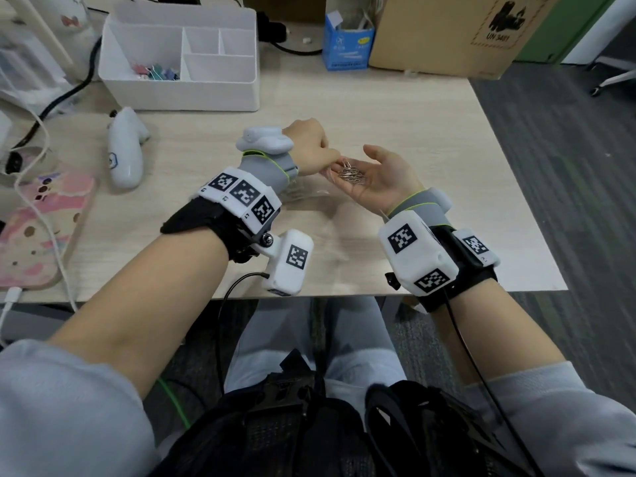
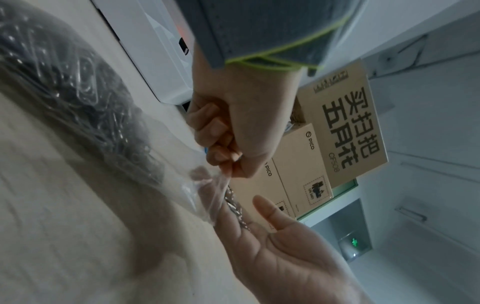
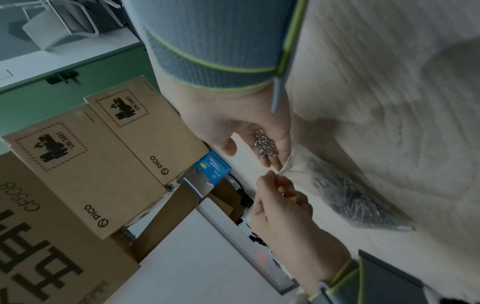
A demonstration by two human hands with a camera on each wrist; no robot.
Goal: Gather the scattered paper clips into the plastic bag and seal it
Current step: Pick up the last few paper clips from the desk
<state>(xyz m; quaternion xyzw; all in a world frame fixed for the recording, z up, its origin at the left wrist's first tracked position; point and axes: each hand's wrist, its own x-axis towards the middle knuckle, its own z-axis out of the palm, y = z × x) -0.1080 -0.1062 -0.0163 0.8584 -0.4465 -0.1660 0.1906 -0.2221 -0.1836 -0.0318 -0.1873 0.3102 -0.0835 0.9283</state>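
Observation:
My left hand pinches the mouth edge of the clear plastic bag, which lies on the wooden table. The bag holds a dark heap of paper clips, also seen in the right wrist view. My right hand is palm up just right of the bag's mouth, fingers relaxed, carrying a small pile of silver paper clips. Those clips lie near its fingertips, which touch the bag's edge beside my left hand. From the left wrist, the right hand tilts its clips toward the opening.
A white desk organizer with coloured binder clips stands at the back left. A white controller, a pink-cased phone and cables lie left. A blue box and cardboard box stand behind. The table's right edge is close.

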